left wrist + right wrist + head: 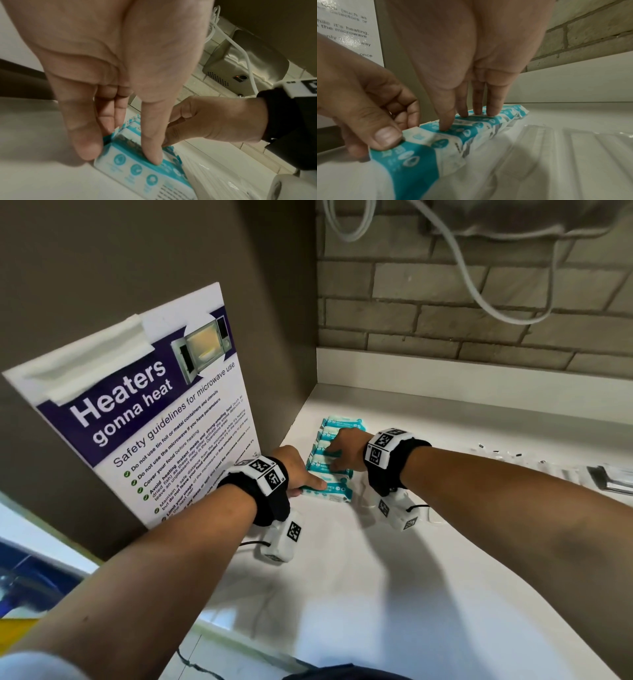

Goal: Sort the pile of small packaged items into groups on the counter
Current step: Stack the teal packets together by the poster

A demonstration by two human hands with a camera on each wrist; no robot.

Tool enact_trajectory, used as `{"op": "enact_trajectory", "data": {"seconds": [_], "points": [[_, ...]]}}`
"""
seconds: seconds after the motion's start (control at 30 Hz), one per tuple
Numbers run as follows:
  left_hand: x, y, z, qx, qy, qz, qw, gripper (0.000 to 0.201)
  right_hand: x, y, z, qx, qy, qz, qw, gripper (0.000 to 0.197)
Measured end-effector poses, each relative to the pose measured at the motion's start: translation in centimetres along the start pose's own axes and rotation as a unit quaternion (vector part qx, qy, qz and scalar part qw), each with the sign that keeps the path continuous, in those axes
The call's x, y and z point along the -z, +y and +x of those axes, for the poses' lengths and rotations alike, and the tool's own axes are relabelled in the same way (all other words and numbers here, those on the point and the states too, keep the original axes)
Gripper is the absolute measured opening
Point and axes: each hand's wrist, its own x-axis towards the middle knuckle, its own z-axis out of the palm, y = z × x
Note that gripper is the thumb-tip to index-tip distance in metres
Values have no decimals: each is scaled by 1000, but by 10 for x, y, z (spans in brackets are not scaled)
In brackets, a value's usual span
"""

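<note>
Several teal and white packets (334,455) lie side by side in a row on the white counter (376,577), close to the left wall. My left hand (301,479) pinches the nearest packet (337,494), thumb on top and fingers at its left end. The left wrist view shows the same packet (137,171) under that thumb. My right hand (337,453) rests straight fingers on the middle packets; the right wrist view shows its fingertips (477,112) pressing down on the row (471,129). The left hand (382,135) also shows there on the nearest packet (412,162).
Clear plastic sachets (556,148) lie just right of the row and further right (548,470), with dark packets (613,479) at the far right. A microwave poster (154,422) covers the left wall. A steel unit (240,65) with a white cable hangs on the brick wall behind.
</note>
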Motion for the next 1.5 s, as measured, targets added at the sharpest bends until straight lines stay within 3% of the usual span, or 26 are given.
{"op": "enact_trajectory", "data": {"seconds": [0.37, 0.5, 0.63, 0.7, 0.8, 0.87, 0.93, 1.0, 1.13, 1.3, 1.4, 1.5], "points": [[2, 3, -6, -29, -1, -14, 999, 37, 6, 5, 13, -1, -8, -40, 999, 45], [1, 2, -7, -39, -6, -19, 999, 37, 15, 14, 30, -44, 24, -36, 998, 42], [0, 2, -7, -44, -3, -5, 999, 46, 20, 20, 50, -108, 27, -4, 994, 54], [0, 2, -6, -41, -5, 1, 999, 55, 2, 44, 94, -99, 1, -27, 995, 56], [1, 2, -7, -35, -4, 3, 999, 63, -65, 124, 228, -100, -61, -34, 992, 72], [1, 3, -8, -34, -2, 1, 999, 64, -88, 145, 267, -86, -83, -6, 993, 72], [1, 4, -9, -34, -2, 3, 999, 63, -67, 115, 226, -107, -107, -30, 988, 67], [1, 5, -10, -31, -2, 4, 999, 61, -46, 90, 179, -127, -78, -65, 987, 61], [2, 6, -11, -41, 5, 24, 999, 51, 6, 28, 69, -119, -75, -36, 989, 50], [4, 9, -12, -45, 8, 70, 996, 48, -2, 31, 65, -88, -34, -74, 993, 60], [4, 10, -12, -44, 9, 92, 995, 52, 3, 23, 55, -72, -49, -40, 995, 55], [6, 12, -13, -50, 16, 130, 990, 56, -1, 27, 61, -64, -34, 0, 997, 62]]}}
